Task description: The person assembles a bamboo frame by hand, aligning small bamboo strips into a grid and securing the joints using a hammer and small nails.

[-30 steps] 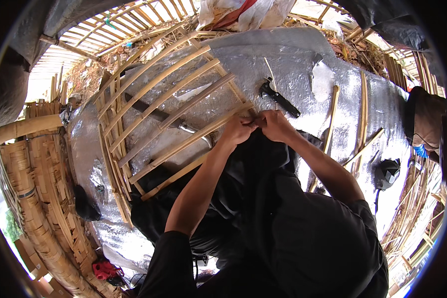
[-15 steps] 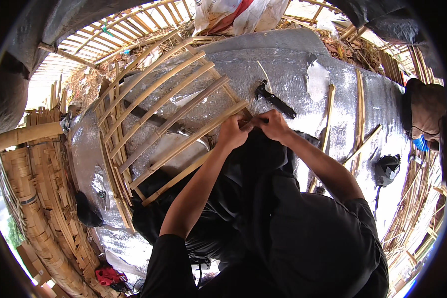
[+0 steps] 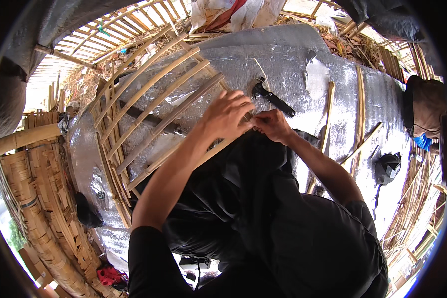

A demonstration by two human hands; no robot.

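Fingers [image 3: 236, 107] of your left hand [image 3: 226, 116] are curled and pressed down on the near end of the bamboo slat frame [image 3: 154, 107], gripping a slat there; those of your right hand [image 3: 272, 124] are pinched shut at the same spot, just beside the left, though what they pinch is too small to tell. You have both hands meeting at the frame's right-hand corner. That frame lies flat on the silver foil sheet [image 3: 288, 69] and shows about six long slats running diagonally, crossed by a bundle of thinner strips at its left side. One black-handled tool [image 3: 273, 98] lies on the foil just beyond your right hand, apart from it. Three loose bamboo strips [image 3: 328, 114] lie further right on the foil. One black pouch [image 3: 387, 166] sits near the right edge.
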